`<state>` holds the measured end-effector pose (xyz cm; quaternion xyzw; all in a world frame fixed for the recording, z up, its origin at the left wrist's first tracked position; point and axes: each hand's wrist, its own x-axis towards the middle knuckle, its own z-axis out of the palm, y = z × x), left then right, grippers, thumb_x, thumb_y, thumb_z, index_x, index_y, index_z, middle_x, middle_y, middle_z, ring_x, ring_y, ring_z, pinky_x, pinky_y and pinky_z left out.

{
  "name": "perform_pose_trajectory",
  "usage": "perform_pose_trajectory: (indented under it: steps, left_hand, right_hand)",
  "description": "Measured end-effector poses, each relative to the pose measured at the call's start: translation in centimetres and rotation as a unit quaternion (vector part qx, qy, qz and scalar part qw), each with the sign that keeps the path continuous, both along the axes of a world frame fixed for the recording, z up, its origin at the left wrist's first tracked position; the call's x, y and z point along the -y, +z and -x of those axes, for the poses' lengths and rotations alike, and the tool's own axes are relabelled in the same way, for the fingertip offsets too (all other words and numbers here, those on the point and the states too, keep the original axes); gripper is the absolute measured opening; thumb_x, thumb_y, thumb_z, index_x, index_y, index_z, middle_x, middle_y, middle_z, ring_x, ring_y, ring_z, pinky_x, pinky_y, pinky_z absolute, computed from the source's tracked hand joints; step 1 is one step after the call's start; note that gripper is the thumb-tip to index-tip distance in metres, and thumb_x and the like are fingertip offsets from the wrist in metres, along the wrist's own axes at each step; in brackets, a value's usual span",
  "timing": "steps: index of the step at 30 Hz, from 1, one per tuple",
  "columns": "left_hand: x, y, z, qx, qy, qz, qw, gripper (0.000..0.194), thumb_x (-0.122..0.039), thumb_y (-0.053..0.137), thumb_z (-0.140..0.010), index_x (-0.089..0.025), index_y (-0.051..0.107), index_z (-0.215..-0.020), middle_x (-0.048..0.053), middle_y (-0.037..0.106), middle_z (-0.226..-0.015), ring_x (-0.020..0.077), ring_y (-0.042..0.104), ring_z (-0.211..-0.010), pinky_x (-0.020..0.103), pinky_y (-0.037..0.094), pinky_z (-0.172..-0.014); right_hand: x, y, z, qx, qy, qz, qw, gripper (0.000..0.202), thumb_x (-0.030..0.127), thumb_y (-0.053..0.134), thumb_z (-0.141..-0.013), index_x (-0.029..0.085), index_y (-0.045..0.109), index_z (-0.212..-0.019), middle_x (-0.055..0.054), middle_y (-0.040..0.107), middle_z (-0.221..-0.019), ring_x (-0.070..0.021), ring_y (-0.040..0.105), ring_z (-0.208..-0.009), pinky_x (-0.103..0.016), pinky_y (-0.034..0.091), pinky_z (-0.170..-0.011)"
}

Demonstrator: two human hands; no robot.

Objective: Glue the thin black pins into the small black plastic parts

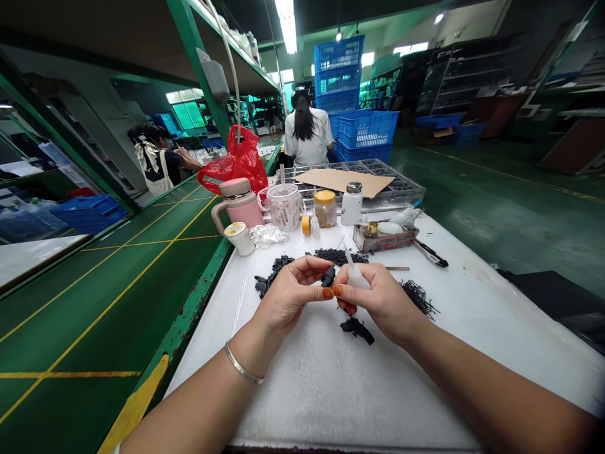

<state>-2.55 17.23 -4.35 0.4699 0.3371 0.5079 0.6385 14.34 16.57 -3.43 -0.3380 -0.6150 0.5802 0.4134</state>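
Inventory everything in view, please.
Held part: one, black, left hand
Nozzle bottle: one, white, right hand
Loose part: seemingly one, black, below hands
Piles: three, black, around hands
Tabletop: one, white, beneath
Mug: one, pink, far left
Bucket: one, whitish, beside mug
Jar: one, yellow-lidded, centre
Capped bottle: one, white, beside jar
Box: one, reddish, right
Bag: one, red, behind mug
Cardboard: one, tan, on tray
Belt: one, green, left
Crates: several, blue, background
People: two, pale/dark clothing, background
Hands: two, bare, centre
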Motion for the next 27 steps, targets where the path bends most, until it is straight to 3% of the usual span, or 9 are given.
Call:
perform_pose_trajectory:
  steps: [11, 27]
  left_hand:
    - [0.16, -0.02, -0.26, 0.049, -0.020, 0.049, 0.997, 0.038, -0.009, 0.084, -0.050, -0.019, 0.070, -0.084, 0.000, 0.063, -0.080, 0.0122, 0.057, -0.076, 0.023, 0.043, -0.069]
    - [0.20, 0.15, -0.22, 0.045, -0.027, 0.065, 0.996, 0.036, -0.010, 0.083, -0.054, -0.017, 0.068, -0.086, 0.001, 0.062, -0.083, 0.0112, 0.057, -0.075, 0.020, 0.047, -0.066]
  right_hand:
    - [0.21, 0.29, 0.02, 0.113, -0.055, -0.125, 0.984, 0.017, 0.027, 0.058, -0.079, 0.017, 0.055, -0.065, 0.002, 0.052, -0.059, -0.0115, 0.043, -0.055, -0.024, 0.032, -0.052]
    - [0.49, 0.34, -0.12, 0.143, -0.073, -0.154, 0.975, 0.015, 0.022, 0.057, -0.079, 0.017, 0.055, -0.066, 0.003, 0.051, -0.059, -0.0110, 0.043, -0.056, -0.023, 0.033, -0.052]
